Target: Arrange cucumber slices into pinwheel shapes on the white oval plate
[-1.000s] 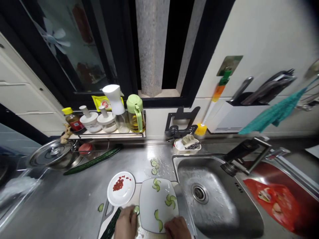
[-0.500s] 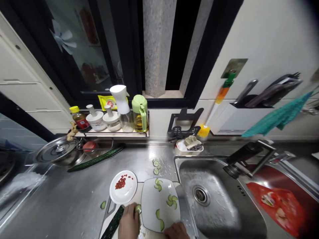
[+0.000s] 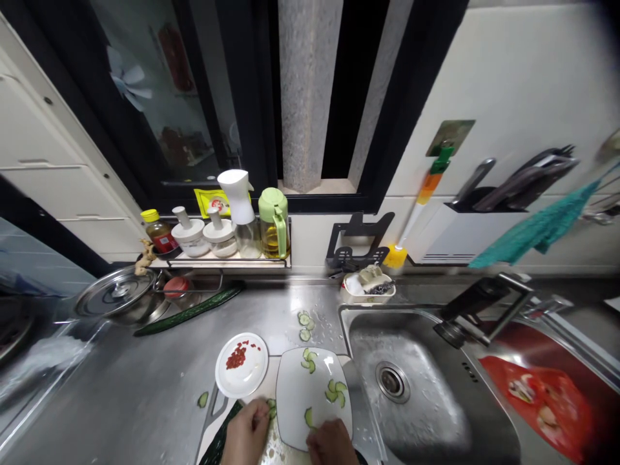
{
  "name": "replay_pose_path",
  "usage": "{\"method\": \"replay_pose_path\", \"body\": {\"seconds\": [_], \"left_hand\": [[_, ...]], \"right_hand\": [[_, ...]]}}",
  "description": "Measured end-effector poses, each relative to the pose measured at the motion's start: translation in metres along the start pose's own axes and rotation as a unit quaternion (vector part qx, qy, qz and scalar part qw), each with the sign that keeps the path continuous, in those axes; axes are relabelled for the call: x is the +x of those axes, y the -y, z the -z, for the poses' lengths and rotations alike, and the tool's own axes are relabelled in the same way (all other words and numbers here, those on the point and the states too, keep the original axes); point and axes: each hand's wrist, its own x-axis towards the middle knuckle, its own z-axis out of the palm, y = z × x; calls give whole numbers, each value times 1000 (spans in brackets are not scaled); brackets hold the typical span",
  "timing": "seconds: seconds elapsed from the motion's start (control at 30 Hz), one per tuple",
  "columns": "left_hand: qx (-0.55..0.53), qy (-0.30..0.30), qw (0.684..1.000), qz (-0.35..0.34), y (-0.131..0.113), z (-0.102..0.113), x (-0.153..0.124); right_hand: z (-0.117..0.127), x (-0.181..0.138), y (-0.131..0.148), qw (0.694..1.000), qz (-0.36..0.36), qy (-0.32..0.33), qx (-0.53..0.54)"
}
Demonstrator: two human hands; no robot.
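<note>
A square white plate (image 3: 314, 394) lies at the counter's front edge with small groups of cucumber slices (image 3: 335, 391) arranged on it. My right hand (image 3: 330, 442) rests on the plate's near edge, fingers over a slice. My left hand (image 3: 248, 434) pinches cucumber slices (image 3: 272, 407) just left of the plate. A dark cucumber (image 3: 221, 442) lies under that hand on a cutting board (image 3: 209, 426). A round white saucer (image 3: 241, 364) with chopped red bits stands to the left.
A long cucumber (image 3: 190, 310) lies by a lidded pot (image 3: 116, 294). Loose slices (image 3: 304, 324) sit on the wet steel counter. Condiment bottles (image 3: 274, 223) fill a rack at the back. The sink (image 3: 411, 387) is to the right, a red basin (image 3: 537, 394) beyond it.
My right hand has slid up onto the plate's near edge, covering the front slice. My left hand stays beside the plate with its slices. The view shifted slightly.
</note>
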Motion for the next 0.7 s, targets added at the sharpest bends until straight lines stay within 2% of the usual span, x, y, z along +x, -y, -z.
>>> {"method": "replay_pose_path", "body": {"seconds": [0.17,0.23,0.33,0.43,0.5,0.57,0.63,0.7], "left_hand": [[-88,85,992,-22,-17,1,1],[-141,121,982,-21,-28,-2,3],[-228,142,963,-1,-43,-7,5],[-314,144,937,53,-53,-12,5],[-364,151,911,119,-58,-15,3],[-409,170,873,204,-63,-19,0],[-459,193,820,282,-68,-23,-4],[-517,208,764,327,-73,-26,-7]], "right_hand": [[19,32,25,986,-47,-12,159],[35,43,36,974,-73,17,212],[60,55,45,957,-140,37,251],[76,61,43,933,-176,56,308],[82,62,39,912,-189,67,358],[87,61,36,893,-194,70,400],[92,59,33,880,-195,72,426],[97,57,33,874,-200,78,435]]}}
